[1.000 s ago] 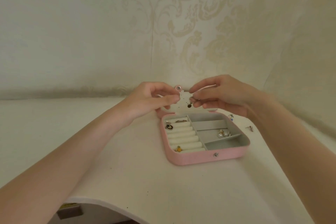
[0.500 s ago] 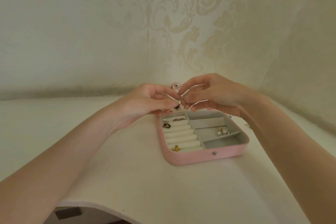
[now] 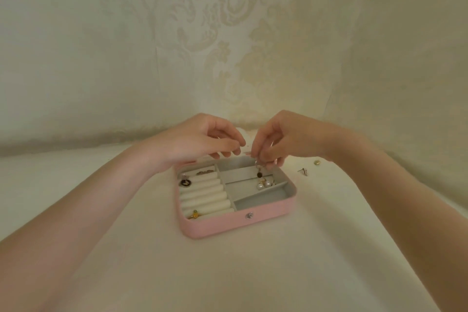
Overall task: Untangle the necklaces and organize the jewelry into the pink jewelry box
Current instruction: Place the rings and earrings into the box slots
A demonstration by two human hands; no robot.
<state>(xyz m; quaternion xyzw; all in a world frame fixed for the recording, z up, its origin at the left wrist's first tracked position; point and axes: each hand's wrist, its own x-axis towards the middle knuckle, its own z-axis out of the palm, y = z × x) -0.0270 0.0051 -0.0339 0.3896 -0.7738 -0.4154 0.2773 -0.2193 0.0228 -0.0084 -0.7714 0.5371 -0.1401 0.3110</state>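
The right hand point(image 3: 274, 143) hangs over the back of the open pink jewelry box point(image 3: 235, 197), its fingertips pinching a fine necklace whose small dark pendant point(image 3: 258, 175) dangles just above the upper right compartments. The left hand point(image 3: 202, 142) is close beside it, fingers curled as if pinching the other end of the chain, though the chain itself is too thin to make out there, so whether it really grips anything cannot be told. The step in hand looks like lowering this necklace into a compartment. To do it well, keep the chain stretched between both hands so it cannot loop back on itself, let the pendant touch down first, then feed the chain after it in a loose line rather than dropping it in a heap. The pearl earrings point(image 3: 263, 185) lie in the compartment just in front of the pendant; the necklace is better kept out of that one, since hooks and chain could snag. Rings already sit in the roll slots at the left. A silver stud point(image 3: 303, 171) and a small gold piece point(image 3: 316, 162) wait on the worktop point(image 3: 253, 273) to the right of the box.
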